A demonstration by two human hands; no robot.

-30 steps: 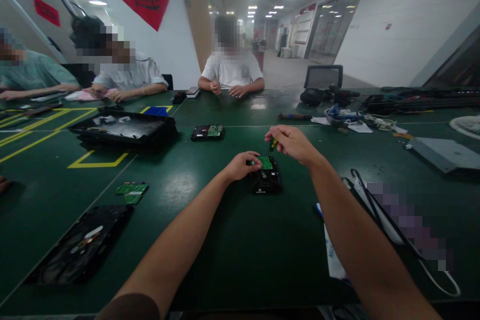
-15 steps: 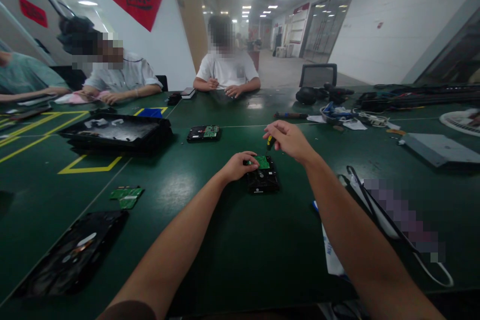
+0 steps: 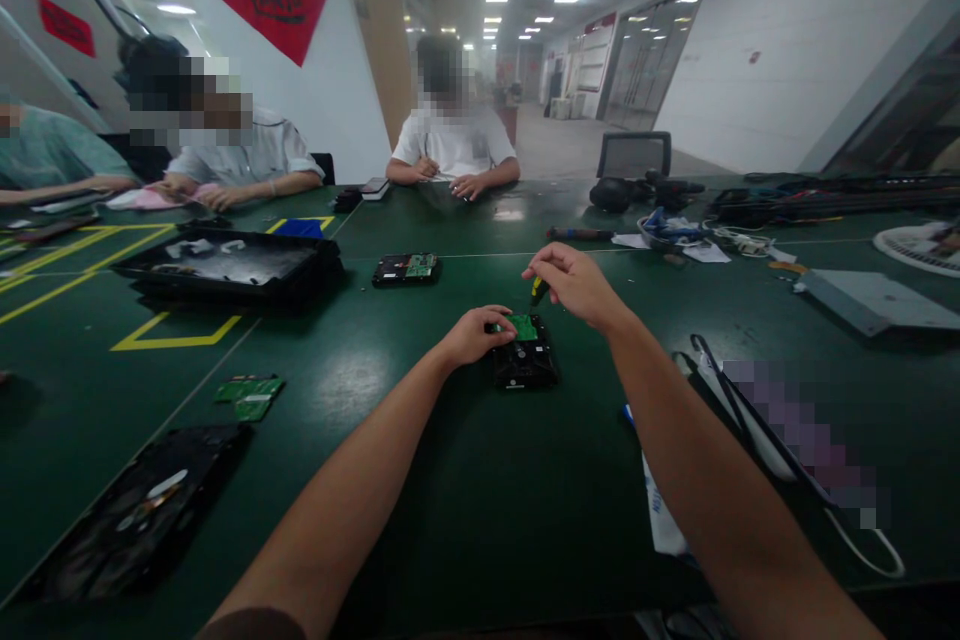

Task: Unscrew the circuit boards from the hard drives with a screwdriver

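A black hard drive [image 3: 525, 362] with a green circuit board [image 3: 523, 327] on its far end lies on the green table [image 3: 480, 480] straight ahead. My left hand [image 3: 475, 334] is closed on the drive's left far corner and holds it down. My right hand [image 3: 574, 282] is pinched round a small screwdriver [image 3: 538, 291] with a yellow and black handle, held upright with its tip at the board's far right corner.
A second drive [image 3: 406, 268] lies farther back. A black tray [image 3: 225, 265] stands at left, loose green boards [image 3: 248, 393] and another black tray [image 3: 131, 515] at near left. Papers and a lanyard [image 3: 750, 440] lie right. Three people sit across the table.
Both hands stay on the drive and screwdriver. The view has shifted slightly; nothing on the table has moved.
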